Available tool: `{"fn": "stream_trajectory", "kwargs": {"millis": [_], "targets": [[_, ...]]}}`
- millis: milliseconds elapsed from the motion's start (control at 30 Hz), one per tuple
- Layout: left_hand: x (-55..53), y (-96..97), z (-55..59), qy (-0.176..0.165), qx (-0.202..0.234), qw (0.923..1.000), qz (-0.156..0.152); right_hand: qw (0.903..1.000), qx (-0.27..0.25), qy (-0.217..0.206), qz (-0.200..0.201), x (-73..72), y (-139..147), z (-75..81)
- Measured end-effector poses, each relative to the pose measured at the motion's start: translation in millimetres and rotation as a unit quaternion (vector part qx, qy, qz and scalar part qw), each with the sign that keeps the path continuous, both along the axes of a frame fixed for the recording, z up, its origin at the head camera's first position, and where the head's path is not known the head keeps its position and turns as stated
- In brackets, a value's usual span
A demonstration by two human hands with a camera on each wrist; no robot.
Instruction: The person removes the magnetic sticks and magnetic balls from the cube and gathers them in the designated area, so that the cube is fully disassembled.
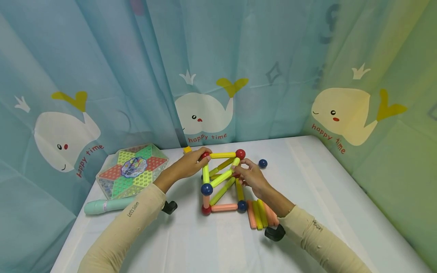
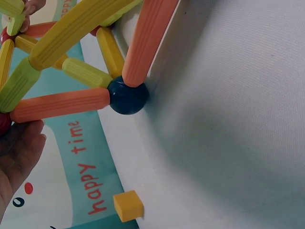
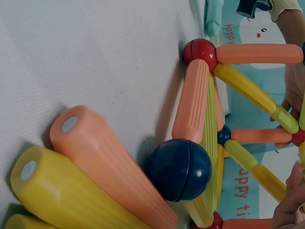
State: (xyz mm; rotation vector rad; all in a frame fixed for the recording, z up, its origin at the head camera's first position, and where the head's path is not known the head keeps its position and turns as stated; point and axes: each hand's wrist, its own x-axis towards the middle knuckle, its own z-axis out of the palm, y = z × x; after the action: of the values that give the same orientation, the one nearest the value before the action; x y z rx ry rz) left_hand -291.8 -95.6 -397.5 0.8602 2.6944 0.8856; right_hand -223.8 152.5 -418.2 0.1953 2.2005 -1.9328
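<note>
A box-like frame of magnetic sticks and balls stands on the table. My left hand (image 1: 186, 165) pinches the red ball (image 1: 205, 155) at its back left top corner, where a yellow stick (image 1: 222, 155) runs to another red ball (image 1: 240, 154). At the right, my right hand (image 1: 254, 177) pinches a yellow-green stick (image 1: 236, 162) close under that second ball. Another yellow-green stick (image 1: 221, 178) slopes down to the blue ball (image 1: 206, 189) at the front top corner. In the right wrist view, the right hand (image 3: 289, 202) shows only in part. Orange sticks (image 2: 62, 104) form uprights.
Loose orange and yellow sticks (image 1: 257, 215) lie right of the frame. A loose blue ball (image 1: 263, 163) sits behind the right hand, and a yellow cube (image 1: 187, 150) near the back edge. A Chinese checkers board (image 1: 116, 161) and a mint-green cylinder (image 1: 102, 206) lie at left. A curtain (image 1: 273, 113) hangs behind.
</note>
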Motion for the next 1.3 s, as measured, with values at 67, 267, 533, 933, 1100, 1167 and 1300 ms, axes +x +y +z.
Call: {"fn": "stream_trajectory", "kwargs": {"millis": [67,267,533,933,1100,1167,1300], "targets": [[0.4,0.1,0.1,0.0,0.0,1.0,0.0,1.0,0.003,0.0,-0.001,-0.2,0.0,-0.3],[0.5,0.2,0.3,0.001,-0.002,1.0,0.0,0.9999,0.016,0.003,-0.003,-1.1,1.2,-1.7],[1.2,0.6,0.5,-0.002,-0.001,1.0,0.003,0.9989,0.037,0.03,0.003,-1.0,5.2,-2.4],[0.9,0.9,1.0,0.006,-0.001,1.0,0.0,0.9952,0.056,0.052,0.062,2.5,16.2,4.3],[0.1,0.9,0.2,0.006,-0.001,1.0,-0.002,0.9906,0.082,0.054,0.095,3.2,36.5,3.3],[-0.3,0.9,-0.2,0.008,0.0,1.0,-0.004,0.9892,0.082,0.059,0.106,1.9,47.9,0.3],[-0.2,0.2,0.1,0.009,0.001,0.9999,-0.005,0.985,0.093,0.072,0.126,1.2,72.5,-6.1]]}}
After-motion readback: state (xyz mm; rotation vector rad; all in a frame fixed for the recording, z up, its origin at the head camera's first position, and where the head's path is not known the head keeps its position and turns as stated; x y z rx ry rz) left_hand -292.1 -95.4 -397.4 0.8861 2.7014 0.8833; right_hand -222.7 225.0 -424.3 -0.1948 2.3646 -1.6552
